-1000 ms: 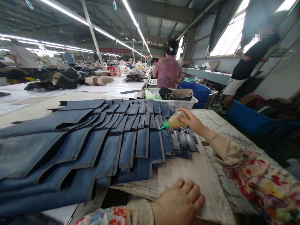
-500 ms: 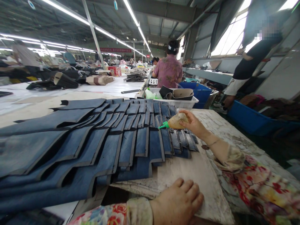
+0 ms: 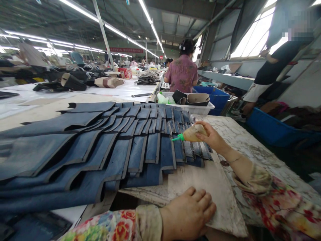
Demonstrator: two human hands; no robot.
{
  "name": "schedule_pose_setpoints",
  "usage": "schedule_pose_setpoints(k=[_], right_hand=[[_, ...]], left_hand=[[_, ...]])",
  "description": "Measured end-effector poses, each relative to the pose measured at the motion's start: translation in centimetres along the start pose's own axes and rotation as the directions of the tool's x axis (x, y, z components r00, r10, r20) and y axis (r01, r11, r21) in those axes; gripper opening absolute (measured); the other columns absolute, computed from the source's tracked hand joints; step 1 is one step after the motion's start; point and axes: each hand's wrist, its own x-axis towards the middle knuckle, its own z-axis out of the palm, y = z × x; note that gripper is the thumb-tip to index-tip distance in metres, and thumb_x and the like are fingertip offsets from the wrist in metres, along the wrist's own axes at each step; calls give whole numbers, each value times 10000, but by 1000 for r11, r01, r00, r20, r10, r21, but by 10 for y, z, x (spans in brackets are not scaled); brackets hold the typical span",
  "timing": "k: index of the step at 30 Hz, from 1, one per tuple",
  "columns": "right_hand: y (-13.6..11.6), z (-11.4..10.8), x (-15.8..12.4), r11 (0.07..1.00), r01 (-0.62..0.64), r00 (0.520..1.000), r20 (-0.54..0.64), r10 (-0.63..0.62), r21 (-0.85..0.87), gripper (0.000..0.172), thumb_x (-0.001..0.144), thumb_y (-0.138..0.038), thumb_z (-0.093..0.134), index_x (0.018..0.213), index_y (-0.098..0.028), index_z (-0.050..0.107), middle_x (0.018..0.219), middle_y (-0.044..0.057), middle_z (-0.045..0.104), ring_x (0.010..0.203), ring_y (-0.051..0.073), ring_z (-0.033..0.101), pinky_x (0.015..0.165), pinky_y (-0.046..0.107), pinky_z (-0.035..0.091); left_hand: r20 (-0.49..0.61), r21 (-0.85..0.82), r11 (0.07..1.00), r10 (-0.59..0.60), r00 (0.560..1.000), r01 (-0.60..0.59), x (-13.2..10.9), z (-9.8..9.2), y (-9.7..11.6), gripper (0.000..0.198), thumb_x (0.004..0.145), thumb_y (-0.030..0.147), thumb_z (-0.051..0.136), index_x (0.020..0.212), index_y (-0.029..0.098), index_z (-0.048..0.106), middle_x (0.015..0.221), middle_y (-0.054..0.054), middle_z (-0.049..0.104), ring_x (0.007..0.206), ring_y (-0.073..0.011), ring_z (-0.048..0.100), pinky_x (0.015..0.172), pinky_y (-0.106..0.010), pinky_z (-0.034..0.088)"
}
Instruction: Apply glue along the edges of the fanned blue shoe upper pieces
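My right hand (image 3: 209,135) is wrapped round a squeeze bottle (image 3: 194,133) of yellowish stuff with a green nozzle. The nozzle points left, at the edge of one of the overlapping blue pieces (image 3: 138,154) with dark grey borders; whether it touches cannot be told. Wet, shiny strips show on the pieces at the right end of the rows. My left hand (image 3: 188,212) lies palm down, fingers spread a little, on a pale board (image 3: 198,179) in front of the pieces, holding nothing.
A white bin (image 3: 198,107) with dark and green items stands behind the pieces, blue bins (image 3: 272,129) at the right. A person in a purple shirt (image 3: 182,75) sits ahead; another person stands at the right. Bags (image 3: 109,82) lie on the far left table.
The view has shifted slightly. My right hand, still round the bottle, has moved slightly toward me along the blue pieces' edges. My left hand stays on the board.
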Motion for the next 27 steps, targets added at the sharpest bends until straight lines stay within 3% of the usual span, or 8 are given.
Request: schedule_pose_setpoints(k=[2,9,16,21,27], right_hand=[[0,1,-2,1000,9,1000,2,-9,-11,536,733,-481,676,1171,-245,476,1148,76,565,1050,246,557,875,387,503],[-16,-5,-40,998,-50,975,220,43,27,487,749,-441,681,1169,-274,497,1093,51,601,953,223,604,826,348,534],[-17,-1,-48,998,-36,992,119,30,48,494,741,-450,684,1156,-274,483,1118,63,590,987,235,593,818,353,540],[-18,-2,-61,998,-47,978,207,39,30,480,738,-452,687,1153,-287,510,1117,58,596,984,242,600,792,347,548],[-19,-1,-67,997,-47,986,164,37,57,493,732,-463,692,1153,-291,503,1105,65,599,968,245,604,772,352,555]], left_hand=[[0,-1,1000,1,1000,-1,0,0,0,460,913,428,397,1216,87,451,1187,-117,489,1099,-241,444,852,-353,364],[1,12,1000,2,1000,-2,0,1,1,487,895,425,429,1248,89,450,1201,-132,506,1112,-241,447,846,-351,370],[16,43,999,13,1000,-13,1,0,0,500,889,431,444,1272,110,451,1233,-159,510,1113,-240,462,830,-347,377],[8,24,1000,14,1000,-14,0,0,0,499,897,421,428,1273,93,446,1232,-139,511,1139,-234,448,859,-345,373],[12,18,1000,12,1000,-12,0,0,0,499,902,409,416,1282,86,433,1252,-138,497,1161,-235,436,870,-351,372]])
